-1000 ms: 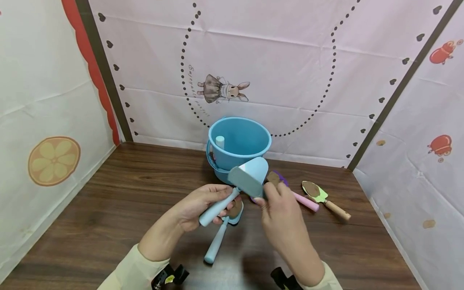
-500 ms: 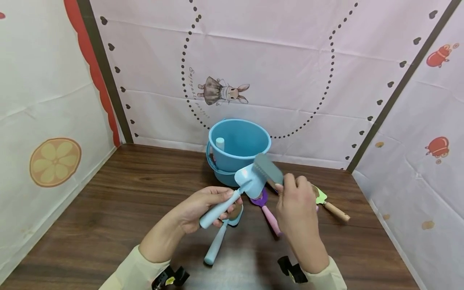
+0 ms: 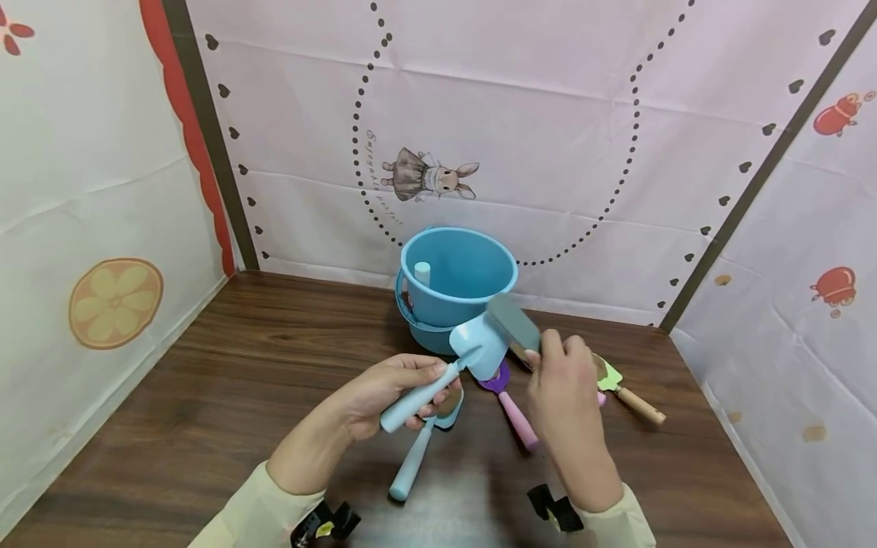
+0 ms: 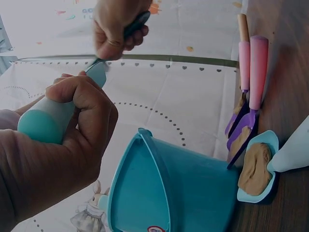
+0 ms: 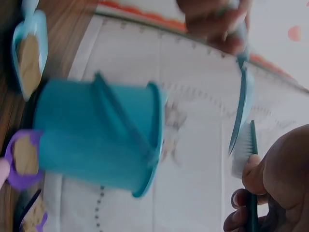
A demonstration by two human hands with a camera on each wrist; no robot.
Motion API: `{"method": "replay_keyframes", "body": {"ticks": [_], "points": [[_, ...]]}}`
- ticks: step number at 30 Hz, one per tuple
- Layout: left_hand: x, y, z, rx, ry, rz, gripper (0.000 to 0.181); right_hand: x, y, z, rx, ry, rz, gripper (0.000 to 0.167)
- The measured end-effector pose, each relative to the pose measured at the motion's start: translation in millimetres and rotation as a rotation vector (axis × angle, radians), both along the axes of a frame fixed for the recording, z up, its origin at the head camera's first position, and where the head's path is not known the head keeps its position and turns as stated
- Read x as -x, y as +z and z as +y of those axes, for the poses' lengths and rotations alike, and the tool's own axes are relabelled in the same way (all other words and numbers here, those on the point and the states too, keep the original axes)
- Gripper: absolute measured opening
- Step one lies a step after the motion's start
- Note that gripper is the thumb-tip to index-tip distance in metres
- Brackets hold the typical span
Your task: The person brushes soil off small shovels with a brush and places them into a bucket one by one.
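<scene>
"What does the left wrist view show?"

"Left of frame, the blue trowel (image 4: 48, 118), the left hand's (image 4: 84, 154) fingers wrapped round its handle. Looks light, stiff, maybe slick; that's where I'd hold it."

"Right wrist?"

"Lower right, the right hand (image 5: 285, 179) pinches a brush (image 5: 245, 150), bristles probably soft, right by the trowel's blade."

"And the head view?"

"Both tools mid-frame, above a dark wood bench (image 3: 226, 380); bucket (image 3: 438, 308) just beyond, printed cloth (image 3: 548, 122) across the top."
</scene>
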State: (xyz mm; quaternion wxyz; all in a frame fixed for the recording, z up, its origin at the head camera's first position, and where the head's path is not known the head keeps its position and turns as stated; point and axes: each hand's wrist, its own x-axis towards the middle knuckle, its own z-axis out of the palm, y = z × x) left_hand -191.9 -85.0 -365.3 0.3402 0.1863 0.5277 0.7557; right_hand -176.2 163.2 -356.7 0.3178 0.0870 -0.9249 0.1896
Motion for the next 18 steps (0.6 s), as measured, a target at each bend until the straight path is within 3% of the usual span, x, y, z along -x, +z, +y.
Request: {"method": "replay_keyframes", "body": {"ticks": [4,11,13,18], "points": [[0.5,-1.2,1.8,-0.011,0.002,-0.012,0.028,-1.9,2.4,3,0.024,0.003,-0.039,0.023],[0.9,-0.5,2.1,0.0,0.031,-0.011,0.03,-24.0,3.4,-24,-0.045,0.24,-0.052,0.025],[0.6,-0.2,2.4,0.0,0.028,-0.014,0.029,-23.3,2.5,-25,-0.053,0.238,-0.058,0.027],[-0.1,-0.2,2.6,0.015,0.015,-0.012,0.027,-12.4,3.7,-10,0.006,0.099,-0.076,0.023]]}}
